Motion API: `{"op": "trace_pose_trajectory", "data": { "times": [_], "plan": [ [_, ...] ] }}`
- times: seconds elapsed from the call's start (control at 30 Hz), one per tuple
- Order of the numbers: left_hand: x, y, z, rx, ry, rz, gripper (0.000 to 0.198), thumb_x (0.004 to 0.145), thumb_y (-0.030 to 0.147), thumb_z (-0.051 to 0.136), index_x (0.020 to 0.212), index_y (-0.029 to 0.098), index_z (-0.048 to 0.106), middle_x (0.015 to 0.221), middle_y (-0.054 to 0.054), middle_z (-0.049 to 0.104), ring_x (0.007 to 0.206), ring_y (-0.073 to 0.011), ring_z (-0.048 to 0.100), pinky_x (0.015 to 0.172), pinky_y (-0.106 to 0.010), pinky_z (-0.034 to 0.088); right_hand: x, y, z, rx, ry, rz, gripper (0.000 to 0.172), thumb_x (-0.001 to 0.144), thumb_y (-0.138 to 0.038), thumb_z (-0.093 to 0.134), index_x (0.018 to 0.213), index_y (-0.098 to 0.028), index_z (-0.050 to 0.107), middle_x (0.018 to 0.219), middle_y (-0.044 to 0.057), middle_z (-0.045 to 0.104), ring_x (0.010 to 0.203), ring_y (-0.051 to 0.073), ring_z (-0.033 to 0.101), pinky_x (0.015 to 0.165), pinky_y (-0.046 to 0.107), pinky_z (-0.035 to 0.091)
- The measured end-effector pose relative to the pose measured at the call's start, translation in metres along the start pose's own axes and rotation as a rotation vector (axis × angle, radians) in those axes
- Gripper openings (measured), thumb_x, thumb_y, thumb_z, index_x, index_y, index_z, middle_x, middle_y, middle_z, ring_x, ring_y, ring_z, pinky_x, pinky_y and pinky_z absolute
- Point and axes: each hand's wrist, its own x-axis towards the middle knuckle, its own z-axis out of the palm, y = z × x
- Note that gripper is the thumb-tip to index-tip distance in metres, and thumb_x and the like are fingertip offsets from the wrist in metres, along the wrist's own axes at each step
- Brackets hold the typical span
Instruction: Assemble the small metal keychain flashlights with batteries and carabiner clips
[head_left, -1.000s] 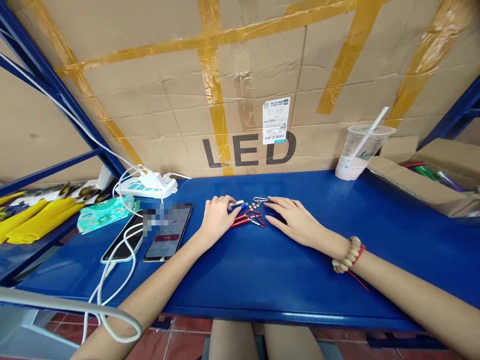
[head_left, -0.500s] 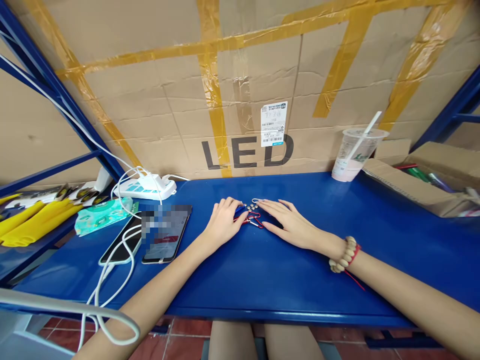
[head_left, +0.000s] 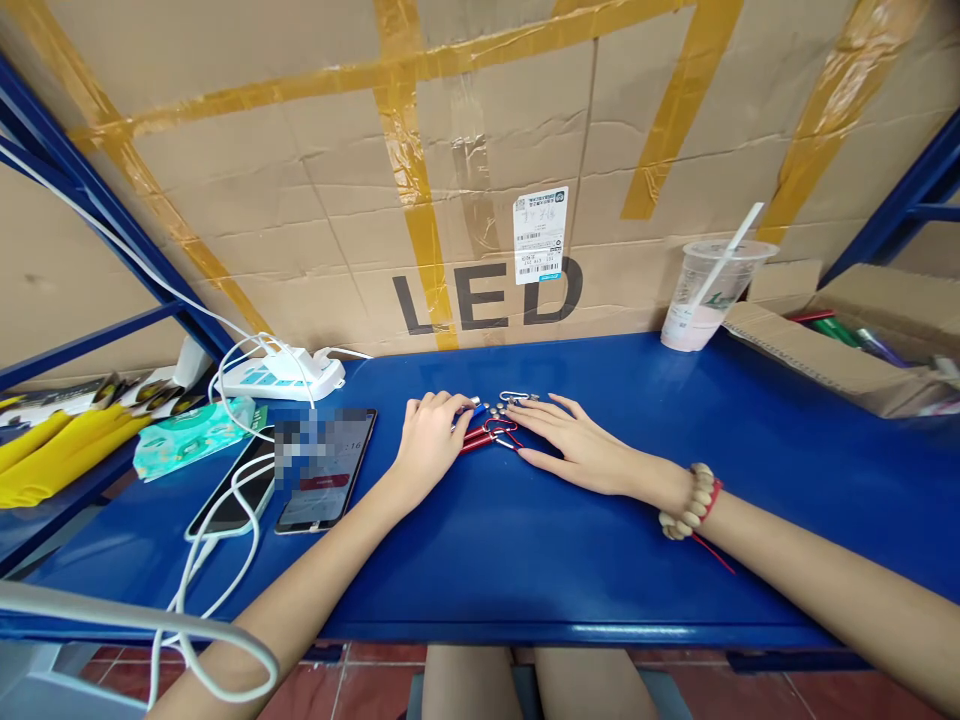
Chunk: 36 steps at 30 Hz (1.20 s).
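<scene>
My left hand (head_left: 427,440) rests on the blue table (head_left: 525,540) with its fingers curled over the near ends of small red and blue cylindrical keychain pieces (head_left: 480,432). My right hand (head_left: 577,448) lies flat, fingers stretched out, just right of them, its fingertips beside a red carabiner clip (head_left: 504,430) and a silver clip (head_left: 514,397). Several small silver button cells (head_left: 496,410) lie between the two hands. A bead bracelet sits on my right wrist.
Two phones (head_left: 319,470) lie left of my hands, with a white cable and a power strip (head_left: 281,375) behind them. A plastic cup with a straw (head_left: 701,300) and an open cardboard box (head_left: 847,345) stand at the back right. A taped "LED" carton forms the back wall.
Both hands stay over the small parts, drifting slightly left as the view shifts. My left fingers have curled a little more over the red and blue pieces.
</scene>
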Motion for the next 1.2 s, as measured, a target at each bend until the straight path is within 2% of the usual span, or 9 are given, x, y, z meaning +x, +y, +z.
{"op": "trace_pose_trajectory", "data": {
  "times": [0.17, 0.33, 0.5, 0.63, 0.77, 0.9, 1.03, 1.2],
  "plan": [
    [0.002, -0.002, -0.007, 0.008, -0.039, -0.069, 0.019, 0.088, 0.029, 0.05, 0.089, 0.023, 0.068, 0.09, -0.001, 0.069, 0.087, -0.0201, 0.059, 0.074, -0.034, 0.031, 0.0, 0.001, 0.0, -0.045, 0.081, 0.052, 0.048, 0.093, -0.044, 0.033, 0.135, -0.022, 0.038, 0.136, 0.006, 0.045, 0.126, 0.022, 0.038, 0.106, 0.047, 0.022],
    [0.004, -0.005, -0.011, 0.016, -0.04, -0.106, 0.018, 0.085, 0.034, 0.055, 0.085, 0.024, 0.069, 0.086, 0.0, 0.07, 0.086, -0.021, 0.059, 0.073, -0.034, 0.031, 0.001, 0.002, 0.0, -0.085, 0.185, 0.072, 0.037, 0.091, -0.034, 0.039, 0.125, -0.021, 0.048, 0.127, 0.006, 0.055, 0.113, 0.021, 0.05, 0.099, 0.044, 0.029],
    [0.005, -0.007, -0.007, 0.027, -0.078, -0.097, 0.02, 0.082, 0.037, 0.058, 0.089, 0.022, 0.069, 0.088, -0.002, 0.071, 0.084, -0.0213, 0.061, 0.073, -0.033, 0.035, 0.001, 0.003, -0.003, -0.049, 0.273, 0.082, 0.027, 0.086, -0.022, 0.047, 0.111, -0.021, 0.058, 0.1, 0.003, 0.068, 0.093, 0.017, 0.059, 0.092, 0.038, 0.033],
    [0.007, -0.015, 0.002, -0.044, -0.09, -0.052, 0.017, 0.079, 0.032, 0.061, 0.091, 0.022, 0.069, 0.087, -0.003, 0.07, 0.077, -0.0198, 0.061, 0.069, -0.031, 0.04, 0.001, 0.004, -0.005, -0.013, 0.269, 0.091, 0.02, 0.083, -0.019, 0.051, 0.1, -0.022, 0.061, 0.087, 0.0, 0.07, 0.087, 0.016, 0.06, 0.089, 0.037, 0.032],
    [0.009, -0.022, 0.009, -0.108, -0.025, -0.044, 0.014, 0.079, 0.026, 0.061, 0.089, 0.021, 0.069, 0.083, -0.003, 0.068, 0.074, -0.0188, 0.06, 0.066, -0.03, 0.042, 0.001, 0.004, -0.005, -0.009, 0.254, 0.082, 0.018, 0.084, -0.021, 0.05, 0.097, -0.023, 0.062, 0.088, 0.001, 0.07, 0.086, 0.018, 0.06, 0.085, 0.037, 0.034],
    [0.01, -0.021, 0.008, -0.185, 0.113, -0.049, 0.014, 0.081, 0.022, 0.059, 0.092, 0.021, 0.066, 0.082, -0.002, 0.064, 0.077, -0.0179, 0.058, 0.067, -0.029, 0.043, 0.001, 0.004, -0.005, -0.02, 0.231, 0.09, 0.018, 0.084, -0.022, 0.051, 0.099, -0.022, 0.062, 0.089, 0.001, 0.069, 0.085, 0.018, 0.059, 0.081, 0.035, 0.035],
    [0.009, -0.015, 0.004, -0.258, 0.21, 0.045, 0.013, 0.084, 0.018, 0.054, 0.095, 0.02, 0.061, 0.089, -0.003, 0.062, 0.082, -0.0166, 0.057, 0.076, -0.031, 0.044, 0.0, 0.003, -0.005, -0.013, 0.223, 0.093, 0.016, 0.084, -0.023, 0.053, 0.098, -0.022, 0.062, 0.09, 0.001, 0.068, 0.086, 0.018, 0.059, 0.079, 0.034, 0.036],
    [0.004, -0.005, 0.002, -0.258, 0.162, 0.276, 0.015, 0.09, 0.018, 0.044, 0.099, 0.019, 0.056, 0.097, -0.004, 0.059, 0.093, -0.0177, 0.054, 0.086, -0.033, 0.043, 0.001, 0.002, -0.003, -0.012, 0.214, 0.087, 0.016, 0.084, -0.023, 0.054, 0.099, -0.023, 0.062, 0.09, 0.001, 0.068, 0.085, 0.018, 0.059, 0.076, 0.033, 0.037]
  ]
}}
